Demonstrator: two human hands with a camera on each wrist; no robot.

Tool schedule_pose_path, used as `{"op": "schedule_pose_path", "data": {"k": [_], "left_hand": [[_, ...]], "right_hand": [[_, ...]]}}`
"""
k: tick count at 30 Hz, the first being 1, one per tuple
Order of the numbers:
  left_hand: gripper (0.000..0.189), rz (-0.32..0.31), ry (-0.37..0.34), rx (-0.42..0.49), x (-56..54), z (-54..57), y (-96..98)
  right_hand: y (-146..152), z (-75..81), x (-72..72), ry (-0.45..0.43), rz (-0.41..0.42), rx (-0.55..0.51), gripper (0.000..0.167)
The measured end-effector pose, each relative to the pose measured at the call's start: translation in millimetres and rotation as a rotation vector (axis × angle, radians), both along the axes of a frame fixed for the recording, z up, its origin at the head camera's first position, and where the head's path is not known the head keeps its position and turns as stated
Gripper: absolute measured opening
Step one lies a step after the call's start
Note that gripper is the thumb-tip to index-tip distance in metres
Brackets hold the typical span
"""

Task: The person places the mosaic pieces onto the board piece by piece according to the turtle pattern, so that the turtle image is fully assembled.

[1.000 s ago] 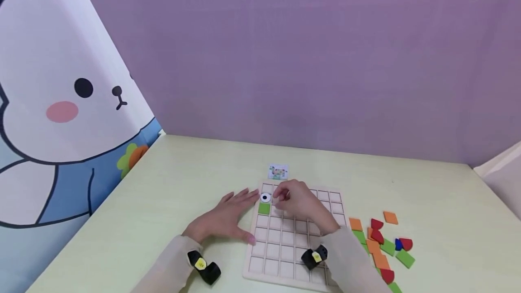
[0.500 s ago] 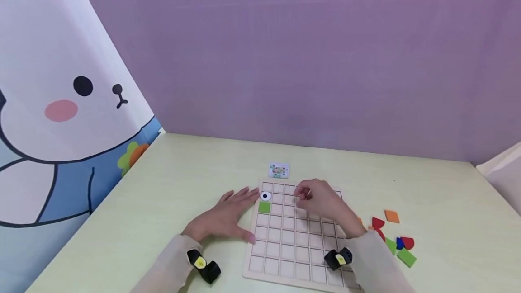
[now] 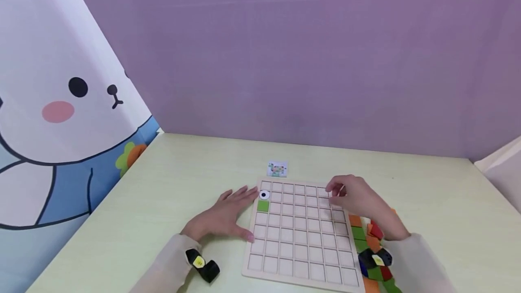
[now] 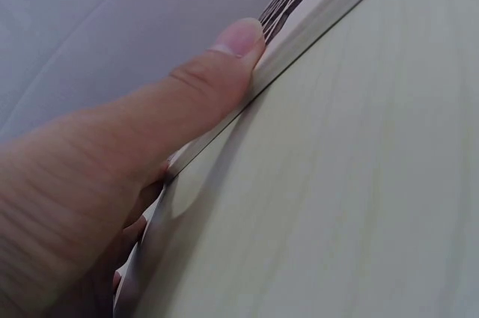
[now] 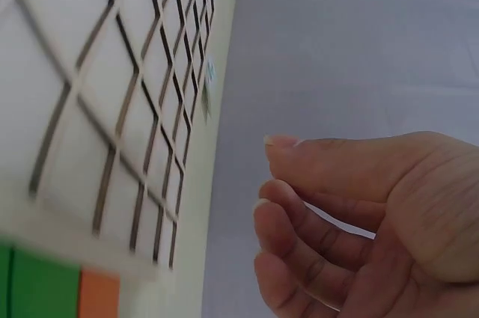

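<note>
Your left hand (image 3: 223, 216) lies beside the board (image 3: 301, 225), fingers spread, the thumb touching its left rim. Your right hand (image 3: 356, 196) hangs above the far right corner, fingers loosely curled, the thumb tip just apart from them. The board, a pale square-celled grid, lies flat on the table (image 3: 195, 162); its left column bears a white, black-pupilled eye tile (image 3: 264, 195) and, next nearer you, a green tile (image 3: 262, 206). Coloured pieces (image 3: 358, 233) crowd the right edge.
</note>
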State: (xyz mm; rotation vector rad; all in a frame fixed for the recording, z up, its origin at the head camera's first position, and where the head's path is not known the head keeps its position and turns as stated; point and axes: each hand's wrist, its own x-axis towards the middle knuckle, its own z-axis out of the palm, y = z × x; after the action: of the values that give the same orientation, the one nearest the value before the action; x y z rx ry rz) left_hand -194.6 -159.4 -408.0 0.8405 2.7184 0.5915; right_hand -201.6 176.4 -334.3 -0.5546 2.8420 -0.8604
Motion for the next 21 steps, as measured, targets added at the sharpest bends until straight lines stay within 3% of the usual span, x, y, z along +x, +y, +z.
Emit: {"op": "schedule_pose_path", "data": {"k": [7,14,21], "left_hand": [[0.111,-0.002,-0.010,0.012,-0.4,-0.1,0.5],[0.112,0.005,-0.010,0.021,1.1,-0.7,0.9],[0.111,0.007,-0.003,0.014,2.4,1.0,0.9]], "right_hand": [[27,-3.3,4.3,0.015,-0.042,0.041,0.013],[44,-5.8,8.7,-0.040,-0.075,0.056,0.015],[55,-10.3,13.8,-0.061,-0.047,0.054,0.010]]}}
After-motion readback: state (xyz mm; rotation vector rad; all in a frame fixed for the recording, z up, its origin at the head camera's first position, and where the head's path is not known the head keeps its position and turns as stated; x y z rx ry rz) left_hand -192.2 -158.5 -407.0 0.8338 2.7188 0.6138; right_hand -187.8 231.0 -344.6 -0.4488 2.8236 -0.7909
